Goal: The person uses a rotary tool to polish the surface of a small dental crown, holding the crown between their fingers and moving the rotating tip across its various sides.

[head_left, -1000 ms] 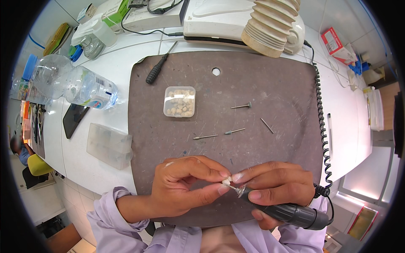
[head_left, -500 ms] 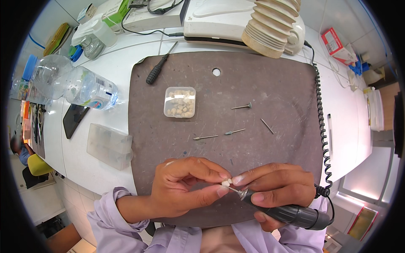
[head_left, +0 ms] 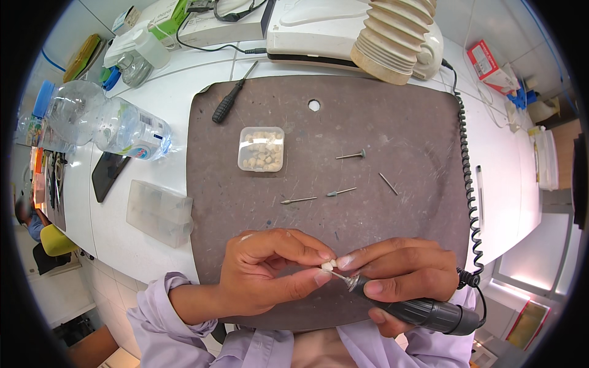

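Between thumb and fingertip, my left hand (head_left: 270, 270) pinches small cream-white dental crowns (head_left: 328, 265), at least two close together. My right hand (head_left: 405, 270) wraps round a black rotary handpiece (head_left: 423, 311), a forefinger reaching to the crowns. From its metal nose a thin bur (head_left: 338, 273) points left and meets or nearly meets the crowns; exact contact is too small to tell. Beyond my hands lie loose burs: one with a wheel-shaped head (head_left: 351, 154), a plain one (head_left: 388, 183), a grey-tipped one (head_left: 341, 192) and another (head_left: 299, 200).
A brown mat (head_left: 307, 227) covers the white table. On it are a clear box of tooth-like pieces (head_left: 261, 149) and a black-handled screwdriver (head_left: 228, 104). Left stand a bottle (head_left: 116, 122), a phone (head_left: 109, 175) and a clear case (head_left: 159, 212). A coiled cord (head_left: 469, 190) runs down the right; a ribbed hose (head_left: 396, 40) hangs behind.
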Demonstrator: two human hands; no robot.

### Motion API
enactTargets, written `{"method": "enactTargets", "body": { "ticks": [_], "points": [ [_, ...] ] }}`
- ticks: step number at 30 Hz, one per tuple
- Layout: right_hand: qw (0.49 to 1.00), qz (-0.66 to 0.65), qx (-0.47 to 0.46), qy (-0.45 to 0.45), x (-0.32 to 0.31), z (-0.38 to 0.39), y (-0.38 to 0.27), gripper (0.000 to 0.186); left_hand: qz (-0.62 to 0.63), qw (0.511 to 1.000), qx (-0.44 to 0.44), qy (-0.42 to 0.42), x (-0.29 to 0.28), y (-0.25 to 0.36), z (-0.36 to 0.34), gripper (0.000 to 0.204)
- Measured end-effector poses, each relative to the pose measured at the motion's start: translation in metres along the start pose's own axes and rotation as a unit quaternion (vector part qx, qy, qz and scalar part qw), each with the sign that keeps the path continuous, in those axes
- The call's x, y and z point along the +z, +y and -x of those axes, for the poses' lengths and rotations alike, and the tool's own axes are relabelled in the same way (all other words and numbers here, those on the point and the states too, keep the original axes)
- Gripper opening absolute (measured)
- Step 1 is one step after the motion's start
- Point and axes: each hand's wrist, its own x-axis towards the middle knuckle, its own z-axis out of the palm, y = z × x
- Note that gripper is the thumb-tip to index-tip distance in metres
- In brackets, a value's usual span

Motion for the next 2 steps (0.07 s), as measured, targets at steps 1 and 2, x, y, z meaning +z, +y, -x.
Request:
{"method": "enactTargets", "body": {
  "ticks": [1, 2],
  "points": [
    [1.000, 0.002, 0.003, 0.001, -0.0004, 0.0001, -0.0009, 0.025, 0.001, 1.000, -0.001, -0.002, -0.0001, -0.0001, -0.0007, 0.019],
    [1.000, 0.004, 0.004, 0.002, -0.0007, 0.0002, -0.0013, 0.025, 0.002, 1.000, -0.002, -0.003, -0.0001, -0.0003, -0.0015, 0.019]
  ]
}}
